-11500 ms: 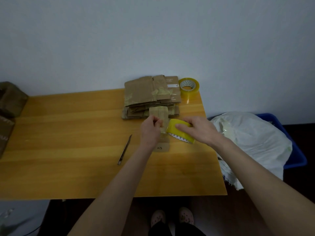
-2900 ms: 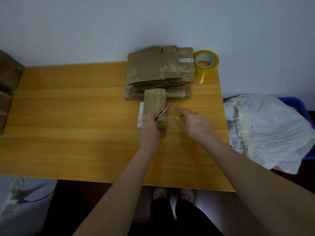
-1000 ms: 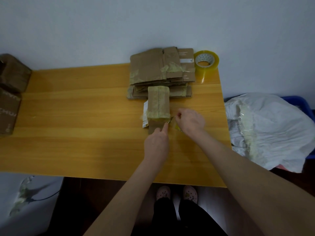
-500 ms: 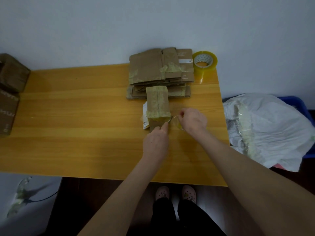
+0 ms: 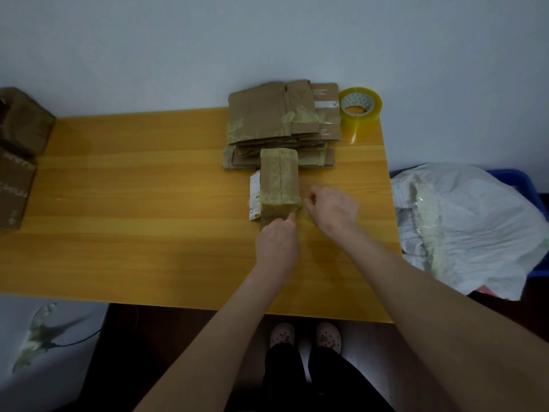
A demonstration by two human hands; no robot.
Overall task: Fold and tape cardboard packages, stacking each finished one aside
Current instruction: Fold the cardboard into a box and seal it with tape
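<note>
A folded brown cardboard package with yellowish tape bands lies on the wooden table, lengthwise away from me. My left hand grips a thin metal blade at the package's near right corner; only its tip shows. My right hand pinches a strip of clear tape that runs from that corner. Behind the package sits a pile of flat taped cardboard packages. A roll of yellow tape stands at the table's back right corner.
Brown cardboard boxes are stacked at the table's left end. A white plastic bag fills a blue bin right of the table. A wall runs right behind the table. My feet show below the near edge.
Across the last second both hands have stayed at the package's near right corner, my right hand shifting slightly up and right with the tape strip. Earlier I held the yellow tape dispenser.
</note>
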